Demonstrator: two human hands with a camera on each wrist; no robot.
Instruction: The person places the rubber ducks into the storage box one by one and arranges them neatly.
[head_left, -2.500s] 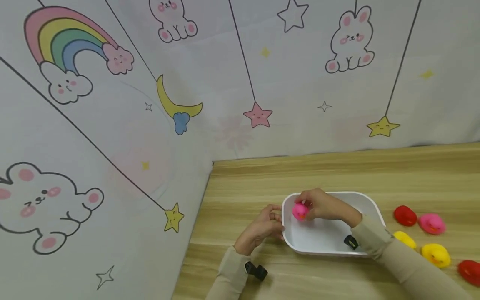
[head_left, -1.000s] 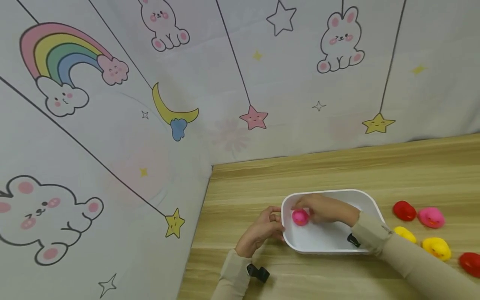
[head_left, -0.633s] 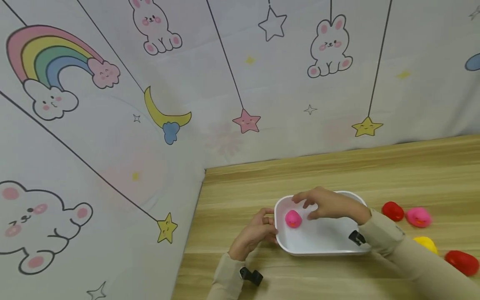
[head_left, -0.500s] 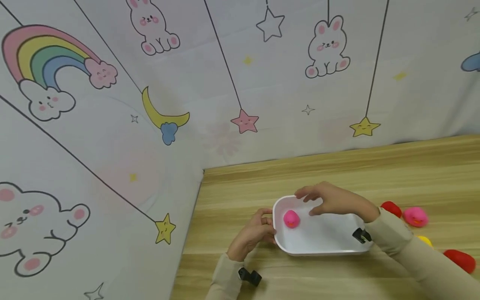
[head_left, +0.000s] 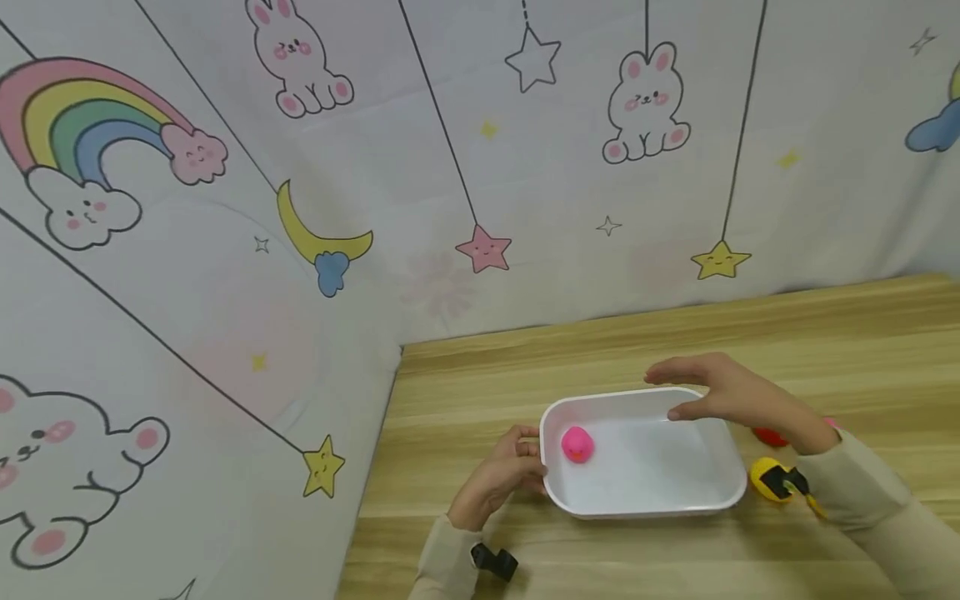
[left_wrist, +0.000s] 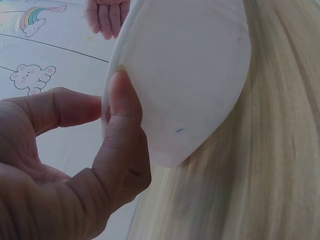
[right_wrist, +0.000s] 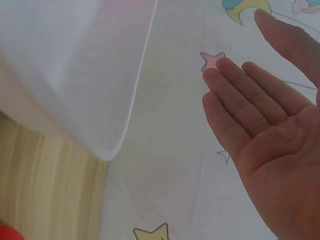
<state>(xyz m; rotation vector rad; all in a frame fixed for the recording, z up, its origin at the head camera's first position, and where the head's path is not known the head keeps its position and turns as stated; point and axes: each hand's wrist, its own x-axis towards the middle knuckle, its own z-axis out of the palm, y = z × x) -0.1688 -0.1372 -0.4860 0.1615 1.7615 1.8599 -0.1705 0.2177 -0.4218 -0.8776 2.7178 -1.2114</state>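
Two white walls [head_left: 555,179] printed with cartoon rabbits, stars, a moon and a rainbow meet in a corner behind a light wood-grain desk [head_left: 607,562]. Beige sleeves [head_left: 862,487] reach in from the near side. On the desk rests a white rectangular plastic tray [head_left: 652,467] with rounded corners. The left hand [head_left: 498,475] is at the left end of the tray, its fingers nearly closed, thumb and a fingertip pinching the rim. The right hand [head_left: 731,392] appears over the tray's far right corner; the right wrist view shows it apart from the tray, palm bare, the four fingers straight and side by side, the thumb spread wide from them, holding nothing. A round yellow toy [head_left: 767,463], partly covered, sits just beside the tray's right end, and a red toy [head_left: 770,437] shows under the right wrist. A small bright pink toy duck [head_left: 577,445] with an orange beak sits inside the tray, near its left wall. Smallest are the black wrist devices [head_left: 495,562], one at each cuff
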